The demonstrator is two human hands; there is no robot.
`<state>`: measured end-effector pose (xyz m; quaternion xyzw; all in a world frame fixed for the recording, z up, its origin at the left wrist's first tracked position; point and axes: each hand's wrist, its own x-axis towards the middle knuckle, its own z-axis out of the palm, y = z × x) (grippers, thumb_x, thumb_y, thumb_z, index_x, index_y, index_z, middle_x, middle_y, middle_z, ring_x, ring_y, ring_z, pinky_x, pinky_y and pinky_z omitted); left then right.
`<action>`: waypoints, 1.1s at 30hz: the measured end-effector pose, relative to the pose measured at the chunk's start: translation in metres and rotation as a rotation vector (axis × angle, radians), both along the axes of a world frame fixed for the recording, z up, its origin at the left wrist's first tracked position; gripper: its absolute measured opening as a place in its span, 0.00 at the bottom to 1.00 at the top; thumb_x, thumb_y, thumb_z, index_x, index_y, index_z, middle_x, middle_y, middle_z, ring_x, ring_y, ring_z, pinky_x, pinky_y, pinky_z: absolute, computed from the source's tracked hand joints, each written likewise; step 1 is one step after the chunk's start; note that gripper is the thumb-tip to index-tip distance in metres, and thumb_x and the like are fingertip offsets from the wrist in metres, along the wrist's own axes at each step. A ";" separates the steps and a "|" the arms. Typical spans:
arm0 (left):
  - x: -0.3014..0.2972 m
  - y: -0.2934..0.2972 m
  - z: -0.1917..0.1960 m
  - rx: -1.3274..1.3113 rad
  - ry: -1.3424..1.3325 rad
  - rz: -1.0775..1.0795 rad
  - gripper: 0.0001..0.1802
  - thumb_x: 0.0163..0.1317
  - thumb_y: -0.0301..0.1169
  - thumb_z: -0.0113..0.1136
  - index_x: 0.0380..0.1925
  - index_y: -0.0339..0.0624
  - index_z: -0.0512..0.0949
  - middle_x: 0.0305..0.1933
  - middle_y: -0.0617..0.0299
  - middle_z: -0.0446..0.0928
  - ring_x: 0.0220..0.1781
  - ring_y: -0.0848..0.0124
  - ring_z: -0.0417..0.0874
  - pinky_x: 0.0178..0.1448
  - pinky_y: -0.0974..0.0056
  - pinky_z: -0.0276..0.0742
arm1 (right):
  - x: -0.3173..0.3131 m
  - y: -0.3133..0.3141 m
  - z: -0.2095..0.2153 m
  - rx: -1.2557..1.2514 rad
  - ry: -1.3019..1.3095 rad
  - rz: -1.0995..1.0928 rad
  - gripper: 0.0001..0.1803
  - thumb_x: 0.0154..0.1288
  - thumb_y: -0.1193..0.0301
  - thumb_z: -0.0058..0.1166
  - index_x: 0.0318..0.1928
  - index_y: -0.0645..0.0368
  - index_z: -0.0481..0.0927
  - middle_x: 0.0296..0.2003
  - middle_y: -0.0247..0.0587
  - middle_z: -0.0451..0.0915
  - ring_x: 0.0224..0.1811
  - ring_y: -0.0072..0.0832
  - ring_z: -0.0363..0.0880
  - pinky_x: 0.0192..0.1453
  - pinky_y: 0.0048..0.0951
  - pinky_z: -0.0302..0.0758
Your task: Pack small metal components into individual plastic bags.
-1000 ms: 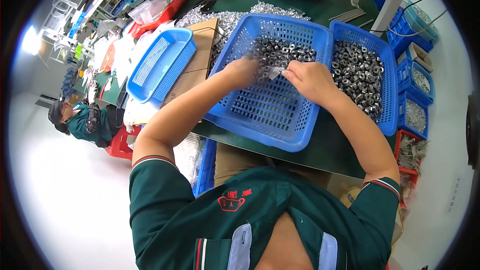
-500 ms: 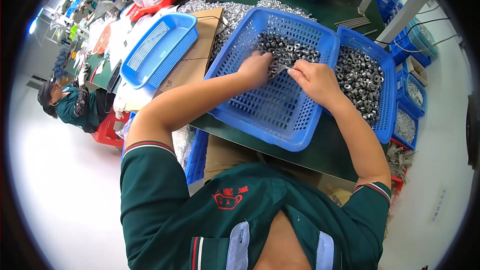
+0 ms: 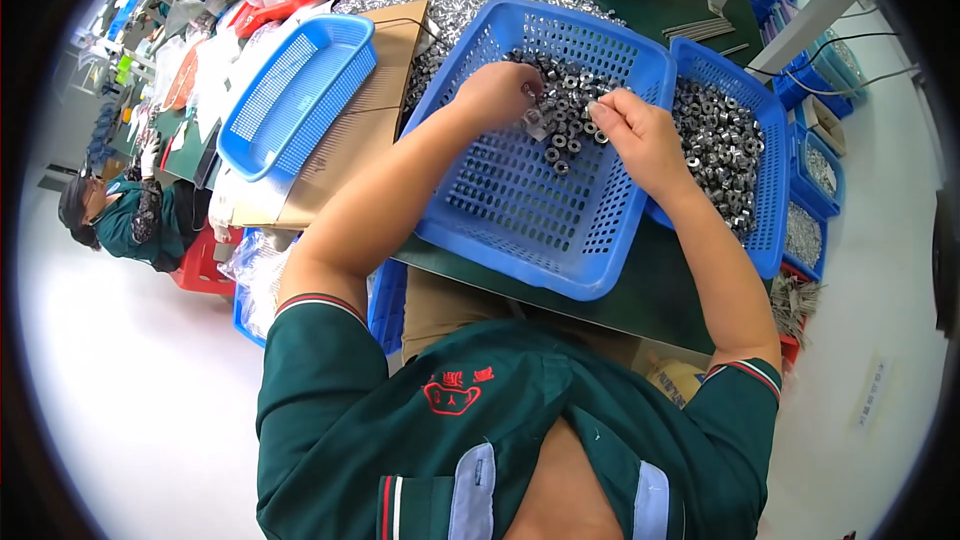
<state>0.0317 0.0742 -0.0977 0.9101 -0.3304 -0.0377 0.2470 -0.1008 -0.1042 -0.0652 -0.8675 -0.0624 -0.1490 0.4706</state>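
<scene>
In front of me a blue perforated basket (image 3: pixel 530 270) holds a pile of dark metal nuts (image 3: pixel 572 130) in its far half. My left hand (image 3: pixel 497 97) is over the pile's left side, its fingers curled in and partly hidden. Just under those fingers shows a small clear, plastic-looking scrap (image 3: pixel 535 124); whether they grip it is unclear. To the right, my right hand (image 3: pixel 640 140) is above the pile's edge with thumb and fingertips pressed together. What they pinch, if anything, is too small to make out.
Another blue basket (image 3: pixel 775 190) full of nuts stands right of the first. A lighter blue basket (image 3: pixel 300 90) rests on cardboard (image 3: pixel 375 135) at left. Shiny small parts (image 3: pixel 460 10) are heaped behind. Metal rods (image 3: pixel 700 28) lie far right; a co-worker (image 3: pixel 130 200) sits at far left.
My hands have drawn apart; the clear thing that was between them now shows only by the left. More nuts lie spread toward me in the basket. The view has shifted slightly.
</scene>
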 end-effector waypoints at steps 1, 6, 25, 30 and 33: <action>-0.001 0.002 0.004 0.036 0.006 -0.048 0.12 0.50 0.31 0.58 0.37 0.46 0.80 0.32 0.56 0.80 0.35 0.60 0.81 0.40 0.60 0.75 | -0.002 0.001 0.005 -0.005 0.023 -0.005 0.11 0.62 0.66 0.54 0.33 0.63 0.76 0.21 0.45 0.77 0.22 0.31 0.76 0.28 0.29 0.69; -0.013 -0.005 0.003 0.153 -0.016 -0.176 0.10 0.53 0.33 0.55 0.35 0.49 0.81 0.33 0.55 0.80 0.38 0.57 0.81 0.41 0.56 0.75 | -0.001 -0.001 0.006 -0.020 0.044 -0.001 0.11 0.62 0.66 0.54 0.32 0.63 0.76 0.21 0.43 0.77 0.22 0.29 0.75 0.28 0.28 0.69; -0.008 -0.014 -0.003 -0.167 0.103 -0.147 0.12 0.49 0.30 0.61 0.34 0.40 0.74 0.28 0.57 0.78 0.30 0.63 0.80 0.33 0.62 0.73 | -0.001 0.006 0.002 0.118 -0.033 0.071 0.09 0.63 0.68 0.55 0.37 0.62 0.79 0.21 0.33 0.76 0.24 0.14 0.69 0.31 0.20 0.68; -0.005 -0.005 0.022 -0.821 1.076 -0.149 0.12 0.58 0.27 0.57 0.41 0.38 0.72 0.31 0.66 0.73 0.29 0.78 0.73 0.32 0.74 0.68 | 0.006 0.003 0.014 0.037 0.122 -0.062 0.12 0.63 0.66 0.53 0.36 0.63 0.79 0.22 0.39 0.78 0.24 0.19 0.74 0.30 0.23 0.70; -0.007 0.000 0.025 -0.982 1.335 -0.239 0.09 0.64 0.30 0.52 0.42 0.38 0.73 0.31 0.66 0.73 0.31 0.78 0.74 0.34 0.74 0.68 | 0.014 0.008 0.028 -0.066 0.032 -0.058 0.11 0.62 0.66 0.54 0.34 0.63 0.78 0.21 0.42 0.78 0.21 0.23 0.75 0.26 0.26 0.69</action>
